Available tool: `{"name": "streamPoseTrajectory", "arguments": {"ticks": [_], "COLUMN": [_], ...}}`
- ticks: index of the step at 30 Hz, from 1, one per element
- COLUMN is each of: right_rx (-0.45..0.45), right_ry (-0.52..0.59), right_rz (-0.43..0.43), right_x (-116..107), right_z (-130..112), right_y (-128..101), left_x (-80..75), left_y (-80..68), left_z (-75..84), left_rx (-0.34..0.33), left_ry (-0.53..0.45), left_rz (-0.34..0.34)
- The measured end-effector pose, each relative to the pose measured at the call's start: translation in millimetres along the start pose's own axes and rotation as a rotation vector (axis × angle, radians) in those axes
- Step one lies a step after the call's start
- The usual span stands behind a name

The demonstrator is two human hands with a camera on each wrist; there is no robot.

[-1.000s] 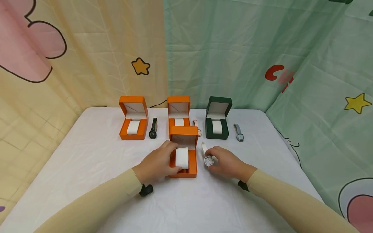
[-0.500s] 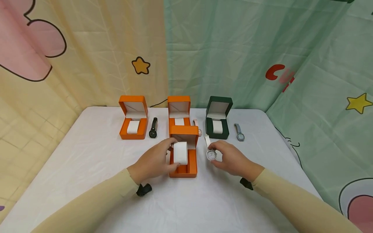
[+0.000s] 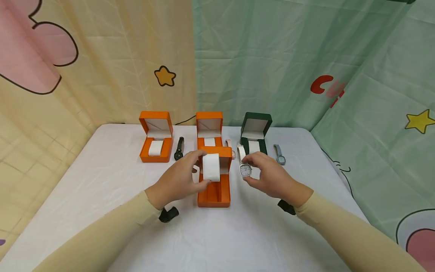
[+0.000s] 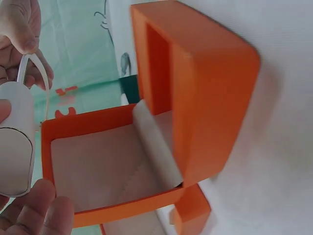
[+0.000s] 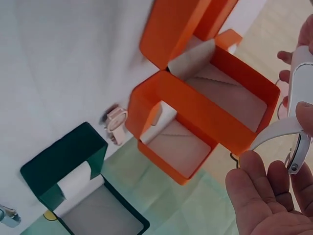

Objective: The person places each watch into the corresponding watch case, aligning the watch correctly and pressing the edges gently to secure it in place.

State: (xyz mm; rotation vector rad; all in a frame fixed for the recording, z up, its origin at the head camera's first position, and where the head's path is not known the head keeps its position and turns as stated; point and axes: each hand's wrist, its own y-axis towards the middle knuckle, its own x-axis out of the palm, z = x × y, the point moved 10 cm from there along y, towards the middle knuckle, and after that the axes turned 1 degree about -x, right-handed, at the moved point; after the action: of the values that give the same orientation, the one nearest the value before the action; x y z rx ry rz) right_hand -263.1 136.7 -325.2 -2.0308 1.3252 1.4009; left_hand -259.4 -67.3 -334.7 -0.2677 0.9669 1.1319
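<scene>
Hands lifted over the near orange box, centre frame.
Left hand pinches the white pillow, raised clear of the emptied box, likely to take a strap. Right hand grips the white watch face-up beside it. Counted left to right: four open boxes, three orange and one green box; four watches, three lying on the table; three pillows seated.
</scene>
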Motion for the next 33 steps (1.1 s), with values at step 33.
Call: {"name": "streamPoseTrajectory", "arguments": {"ticks": [33], "right_rx": [-0.052], "right_ry": [0.05], "right_rz": [0.037], "right_x": [-13.7], "right_z": [-35.8], "right_y": [31.6], "left_x": [-18.2], "left_y": [39.3], "left_z": [22.4], "left_rx": [0.051], "left_ry": [-0.088], "left_rz": [0.034]}}
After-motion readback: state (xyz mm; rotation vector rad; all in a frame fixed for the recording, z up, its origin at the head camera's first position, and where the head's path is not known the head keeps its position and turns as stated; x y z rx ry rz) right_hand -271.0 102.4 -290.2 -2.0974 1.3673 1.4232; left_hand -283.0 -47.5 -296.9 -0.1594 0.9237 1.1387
